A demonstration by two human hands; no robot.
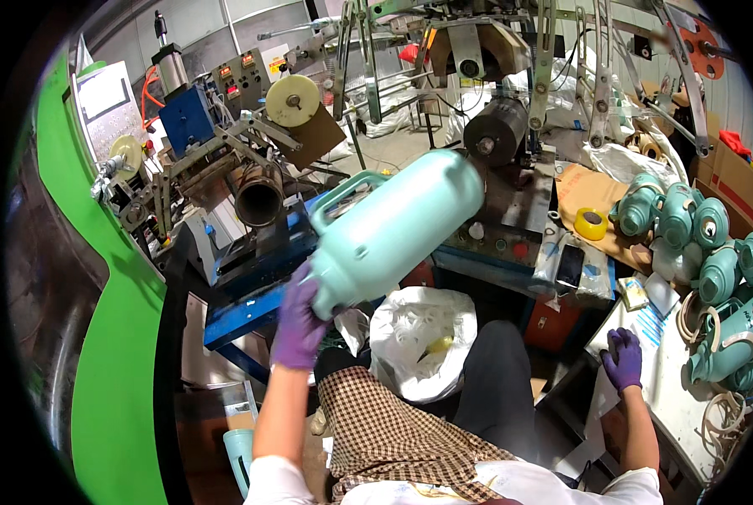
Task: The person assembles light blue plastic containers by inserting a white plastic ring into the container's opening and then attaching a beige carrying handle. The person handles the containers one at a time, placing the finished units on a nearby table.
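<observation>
In front of me is a pale mint-green thermos jug [406, 223], tilted with its wide end up to the right and its loop handle on the upper left. My left hand [299, 324], in a purple glove, grips it by the narrow neck end. Part of that grip is hidden behind the neck. My right hand [622, 359], also gloved in purple, rests at the edge of the white table [616, 324] on my right. Its fingers are somewhat apart and nothing shows in them.
Several similar green jugs [721, 337] crowd the right table. Yellow tape [591, 224] and a phone [570, 265] lie near the machine. A white sack [423, 320] stands between my knees. Beyond are a dark roller [496, 132], a metal tube [259, 195] and a green panel [111, 370].
</observation>
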